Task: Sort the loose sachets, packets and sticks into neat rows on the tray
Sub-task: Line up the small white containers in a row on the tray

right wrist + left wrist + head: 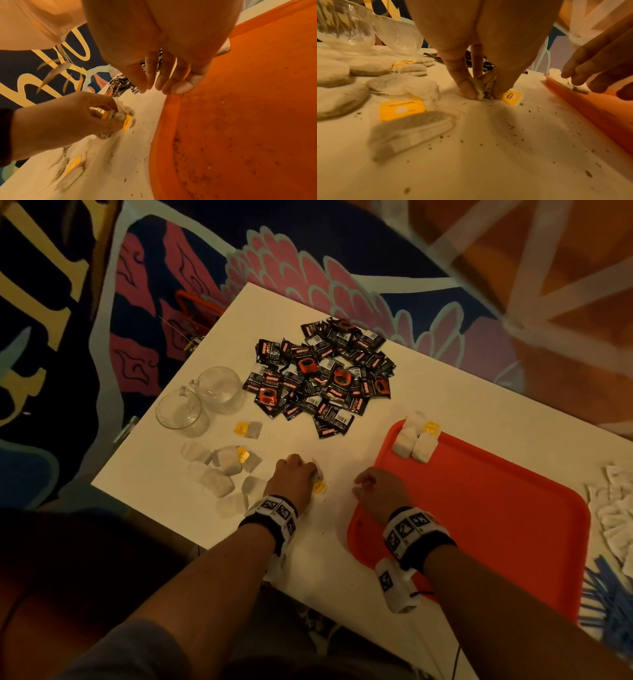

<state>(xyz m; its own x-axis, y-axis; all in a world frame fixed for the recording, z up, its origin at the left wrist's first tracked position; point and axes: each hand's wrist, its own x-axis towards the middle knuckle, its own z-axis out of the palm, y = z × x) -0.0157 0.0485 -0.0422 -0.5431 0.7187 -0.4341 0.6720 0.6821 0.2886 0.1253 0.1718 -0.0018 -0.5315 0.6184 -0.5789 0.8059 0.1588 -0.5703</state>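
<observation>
Left hand (291, 475) down on the surface near its front edge, fingertips (467, 90) pinched round a tea bag (483, 86). Right hand (378, 491) hovers over the tray's (496, 508) left rim, fingers (180, 83) loosely extended, holding nothing. Both forearms reach forward, wristbands on.

1. Dim, warm, yellowish light throughout — deep shadow toward the near left corner.
2. White table (445, 392) set at an angle, its far corner pointing away, surface flecked with small dark crumbs.
3. Patterned carpet (144, 302) underneath: dark navy ground with pink scalloped shapes outlined in pale teal, cream bands at the far left.
4. Orange-brown area crossed by pale diagonal stripes (548, 268) at the upper right.
5. Red wire-like object (195, 306) lying on the carpet just beyond the table's left edge — too dark to identify.
</observation>
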